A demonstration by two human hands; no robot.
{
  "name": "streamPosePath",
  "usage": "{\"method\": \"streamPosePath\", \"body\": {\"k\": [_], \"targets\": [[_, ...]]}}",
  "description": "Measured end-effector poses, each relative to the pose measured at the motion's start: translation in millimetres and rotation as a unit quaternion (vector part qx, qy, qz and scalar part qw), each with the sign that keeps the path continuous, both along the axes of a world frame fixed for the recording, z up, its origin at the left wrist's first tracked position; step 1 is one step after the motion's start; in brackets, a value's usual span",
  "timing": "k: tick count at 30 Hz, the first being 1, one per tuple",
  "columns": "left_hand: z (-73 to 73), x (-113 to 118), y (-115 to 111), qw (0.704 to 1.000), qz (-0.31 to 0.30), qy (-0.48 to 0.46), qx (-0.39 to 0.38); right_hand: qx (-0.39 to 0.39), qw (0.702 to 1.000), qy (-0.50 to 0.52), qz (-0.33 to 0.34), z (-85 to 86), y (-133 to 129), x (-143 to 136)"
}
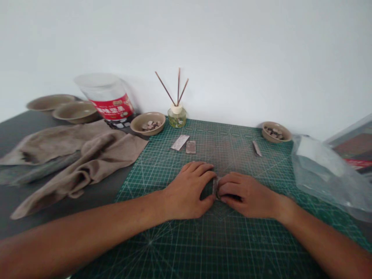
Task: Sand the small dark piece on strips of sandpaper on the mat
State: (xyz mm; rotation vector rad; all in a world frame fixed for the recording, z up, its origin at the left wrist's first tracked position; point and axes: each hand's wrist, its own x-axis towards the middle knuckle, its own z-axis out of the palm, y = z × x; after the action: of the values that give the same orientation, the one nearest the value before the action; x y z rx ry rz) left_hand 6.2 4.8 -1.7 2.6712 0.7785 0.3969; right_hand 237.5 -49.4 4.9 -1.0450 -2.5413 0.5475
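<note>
From the centre of the scene, a green cutting mat (232,248) was spread toward 6 o'clock. At 10 o'clock a clear jar (109,106) with a red label was seen leaning; whether the dark shapes at its base were contents or print could not be told.

The left hand (186,192), at 6 o'clock, was held palm down and curved, its fingers aimed at 3. The right hand (250,195), between 4 and 5, was turned inward, its fingers bent and aimed at 9.

Brown bowls were placed around: two (37,104) between 9 and 10; one (161,126) at 10, holding pale and dark chips; another (286,136) at 3, holding similar chips. At 11, reeds were stood in a bottle (177,120).

Smallest, a thin grey piece (215,185) was located at 5 o'clock, its long axis running roughly 12 to 6. It was gripped between left thumb and fingers and met by right fingertips; whether those pinched it could not be told.
</note>
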Motion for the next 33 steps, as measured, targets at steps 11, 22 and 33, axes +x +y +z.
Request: {"method": "streamPosePath", "body": {"k": [11,22,33], "targets": [[3.8,0,0,0.999,-0.011,0.015,-0.029,0.019,1.0,-0.011,-0.001,-8.4,-8,-1],[1.8,-1,-1,0.999,-0.002,0.013,-0.034,0.038,0.999,-0.015,-0.022,-8.9,-12,-5],[1.0,4,10,0.997,-0.001,0.015,0.072,0.078,0.996,-0.034,-0.03,-9.5,16,-4]]}}
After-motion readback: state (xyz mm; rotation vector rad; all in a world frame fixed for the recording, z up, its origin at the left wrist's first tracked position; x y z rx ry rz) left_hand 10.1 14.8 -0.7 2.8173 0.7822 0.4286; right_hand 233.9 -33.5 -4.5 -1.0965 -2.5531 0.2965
